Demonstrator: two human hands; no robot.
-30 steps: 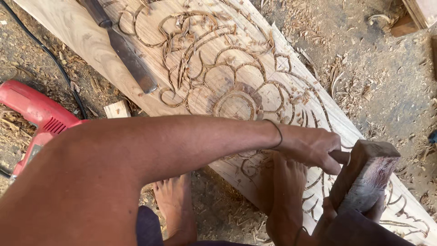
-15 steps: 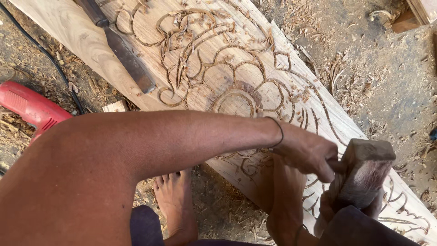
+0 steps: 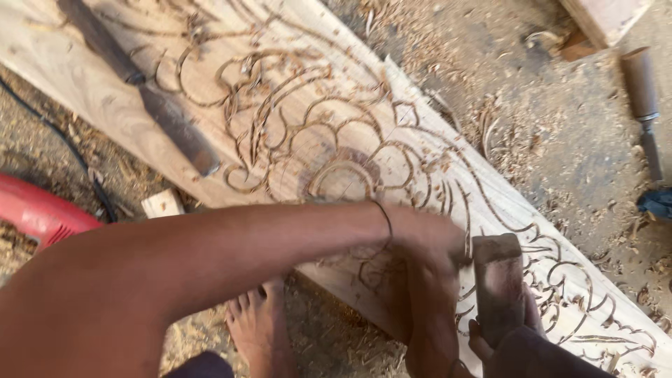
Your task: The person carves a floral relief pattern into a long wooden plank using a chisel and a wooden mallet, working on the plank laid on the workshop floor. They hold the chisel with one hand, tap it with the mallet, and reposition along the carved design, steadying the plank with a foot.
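Now the mallet (image 3: 498,290) has dropped against the left hand (image 3: 430,245).

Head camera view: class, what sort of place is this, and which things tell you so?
Most likely a woodcarving workshop on bare ground. A long carved plank bears floral scrollwork, shavings litter the dirt, a chisel lies nearby, and the right hand holds a wooden mallet.

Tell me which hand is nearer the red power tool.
Left. The left hand rests mid-plank, toward the red power tool; the right hand grips a wooden mallet farther away.
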